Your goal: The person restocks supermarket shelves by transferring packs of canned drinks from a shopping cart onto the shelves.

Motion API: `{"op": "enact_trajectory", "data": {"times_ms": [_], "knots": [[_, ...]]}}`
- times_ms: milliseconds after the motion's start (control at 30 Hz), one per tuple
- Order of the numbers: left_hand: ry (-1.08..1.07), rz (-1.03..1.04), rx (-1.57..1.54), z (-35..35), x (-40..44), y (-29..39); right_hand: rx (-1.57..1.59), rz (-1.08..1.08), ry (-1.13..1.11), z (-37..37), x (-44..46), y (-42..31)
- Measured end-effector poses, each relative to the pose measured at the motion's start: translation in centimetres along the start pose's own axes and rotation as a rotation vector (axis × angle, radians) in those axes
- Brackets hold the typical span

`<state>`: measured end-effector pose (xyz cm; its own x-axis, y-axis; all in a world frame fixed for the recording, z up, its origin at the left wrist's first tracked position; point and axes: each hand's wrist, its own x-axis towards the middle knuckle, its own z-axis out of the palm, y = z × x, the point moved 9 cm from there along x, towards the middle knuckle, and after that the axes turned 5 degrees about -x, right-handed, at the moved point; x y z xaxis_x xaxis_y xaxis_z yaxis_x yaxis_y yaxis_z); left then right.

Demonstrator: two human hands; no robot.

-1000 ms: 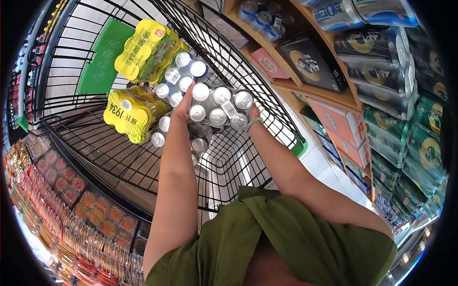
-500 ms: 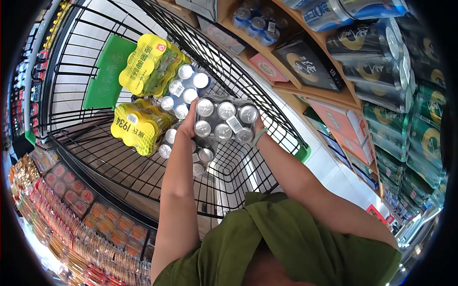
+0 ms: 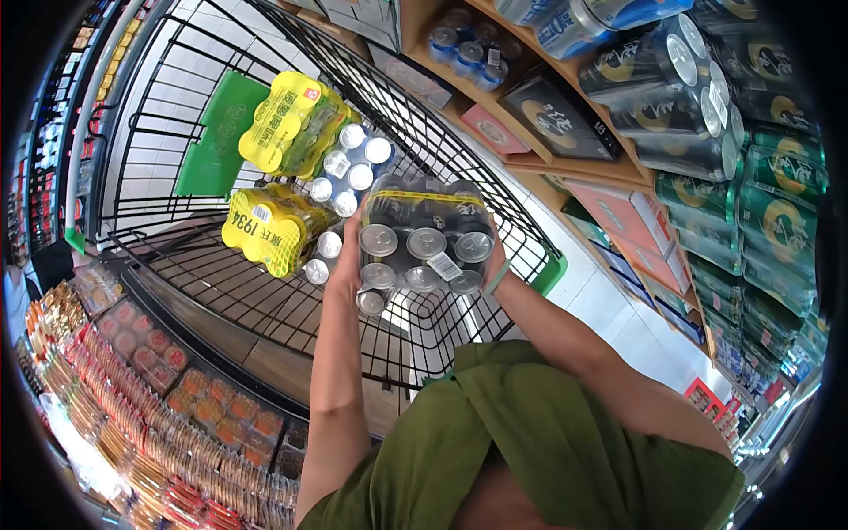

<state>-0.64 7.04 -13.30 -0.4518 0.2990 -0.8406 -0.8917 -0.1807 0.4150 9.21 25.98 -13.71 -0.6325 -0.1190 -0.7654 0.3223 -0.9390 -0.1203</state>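
Between my two hands is a shrink-wrapped six-pack of dark cans (image 3: 424,215), held over the shopping cart. Its silver can tops and a barcode label face me, and the dark side of the pack also shows. My left hand (image 3: 349,256) presses on its left side, while my right hand (image 3: 496,262) grips the opposite side; most fingers are hidden behind the pack. Just beyond it in the cart lie a pack of white-topped cans (image 3: 359,177), a yellow-wrapped pack (image 3: 281,124) and a second yellow pack marked 1934 (image 3: 265,228). More silver-topped cans (image 3: 316,271) are partly covered by the held pack.
The black wire cart (image 3: 256,309) has a green panel (image 3: 219,137) at its far end. Wooden shelving (image 3: 609,172) with boxes and dark can packs (image 3: 658,97) runs along the right, with green can packs (image 3: 768,225) beside it. Packaged snacks (image 3: 168,424) line the lower left.
The six-pack has come slightly nearer and tilted, so more of its dark side and a yellow stripe show. Both hands keep hold of it. The whole view has shifted a little.
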Motion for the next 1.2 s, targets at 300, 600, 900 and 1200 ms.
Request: {"op": "enact_trajectory", "data": {"times_ms": [300,600,900,1200], "knots": [[-0.045,0.315,-0.104,3.9,-10.2,3.1,-0.073,0.006,-0.206,8.3,-8.8,-2.2],[0.003,0.318,-0.128,6.3,-18.6,5.7,-0.242,-0.293,-0.156,14.6,-16.7,-6.3],[0.039,0.395,-0.117,12.1,-23.5,9.6,-0.246,-0.376,-0.223,17.9,-21.9,-9.8],[-0.476,0.377,0.002,28.5,-26.6,16.1,-0.164,-0.473,-0.285,21.4,-29.9,-17.7]]}}
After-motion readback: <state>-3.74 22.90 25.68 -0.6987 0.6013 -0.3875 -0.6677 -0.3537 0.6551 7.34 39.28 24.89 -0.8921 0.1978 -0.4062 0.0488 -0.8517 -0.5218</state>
